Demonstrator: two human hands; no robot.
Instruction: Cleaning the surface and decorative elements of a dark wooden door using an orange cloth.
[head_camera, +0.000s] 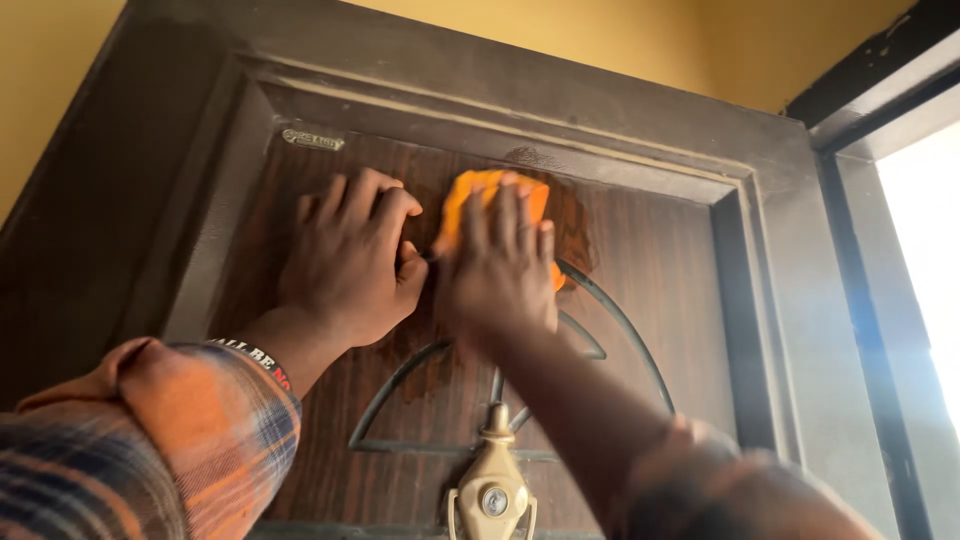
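Observation:
I look up at a dark brown wood-grain door (660, 270) with a raised frame. My right hand (498, 270) presses an orange cloth (478, 190) flat against the upper panel, fingers spread over it. A darker wet patch surrounds the cloth. My left hand (350, 255) rests beside it on the panel, fingers curled, holding nothing. A black wristband (255, 358) and a plaid sleeve (150, 440) cover my left arm.
A curved black metal ornament (610, 310) runs across the panel below my hands. A brass-coloured lock fitting (492, 490) sits at the bottom centre. A small metal plate (312, 139) is at the panel's upper left. Yellow wall above; bright opening at the right edge (925, 240).

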